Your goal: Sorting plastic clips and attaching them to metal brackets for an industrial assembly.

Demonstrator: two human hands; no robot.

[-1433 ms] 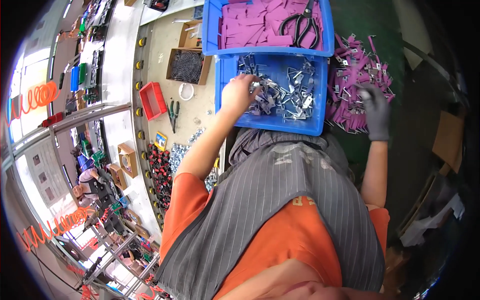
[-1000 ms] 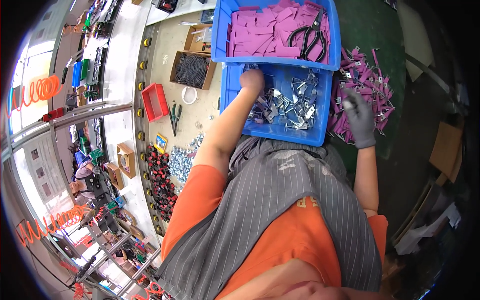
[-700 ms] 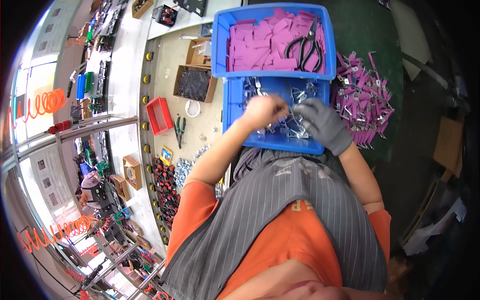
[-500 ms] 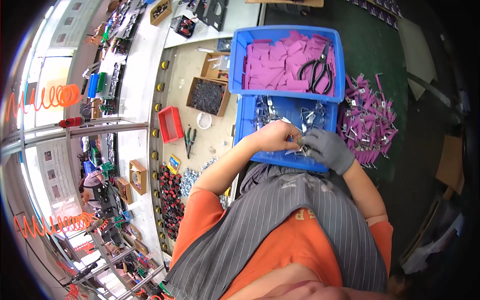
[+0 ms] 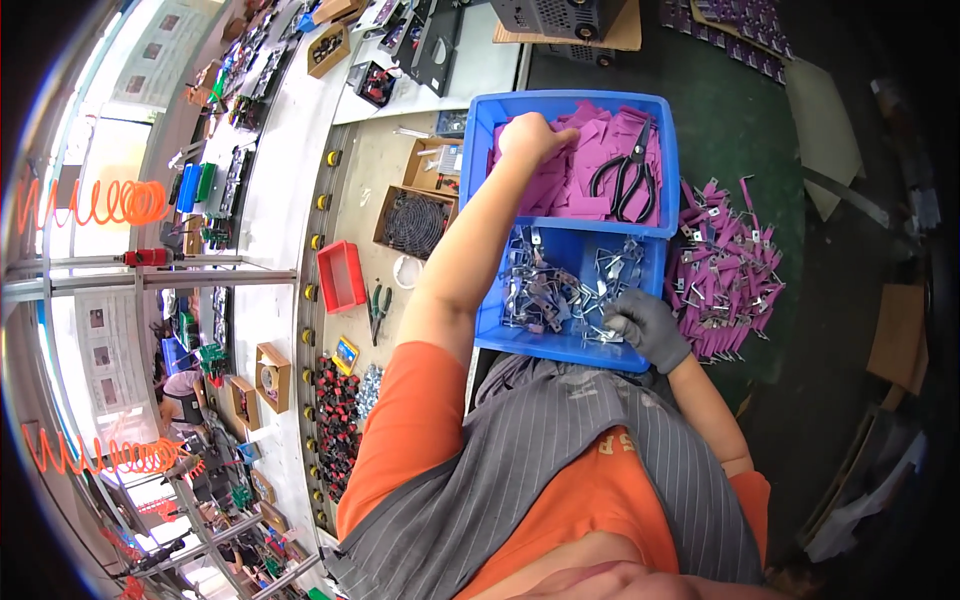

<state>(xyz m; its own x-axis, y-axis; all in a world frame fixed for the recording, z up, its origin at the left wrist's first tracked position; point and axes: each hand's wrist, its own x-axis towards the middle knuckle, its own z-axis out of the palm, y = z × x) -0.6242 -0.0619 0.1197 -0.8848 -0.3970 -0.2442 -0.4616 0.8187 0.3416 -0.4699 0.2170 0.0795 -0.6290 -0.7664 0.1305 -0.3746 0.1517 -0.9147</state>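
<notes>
My bare left hand (image 5: 530, 138) reaches into the upper blue bin (image 5: 572, 100), over a heap of flat pink sleeves (image 5: 590, 165). Its fingers are curled down and partly hidden, so what they hold does not show. My right hand (image 5: 650, 328), in a grey glove, is at the near right of the lower blue bin (image 5: 570, 347). The gloved fingers are drawn together beside bent metal brackets (image 5: 545, 290); anything between them is too small to make out. Black-handled pliers (image 5: 627, 180) lie on the pink sleeves.
Right of the bins lies a pile of metal brackets in pink sleeves (image 5: 725, 270). To the left are a red tray (image 5: 341, 277), green-handled pliers (image 5: 377, 313), and a cardboard box of black coiled parts (image 5: 413, 222). Black metal housings (image 5: 565, 18) stand beyond the bins.
My left hand has left my right hand and moved up into the pink sleeves. My right hand has shifted slightly nearer, and the brackets in the lower bin show more fully.
</notes>
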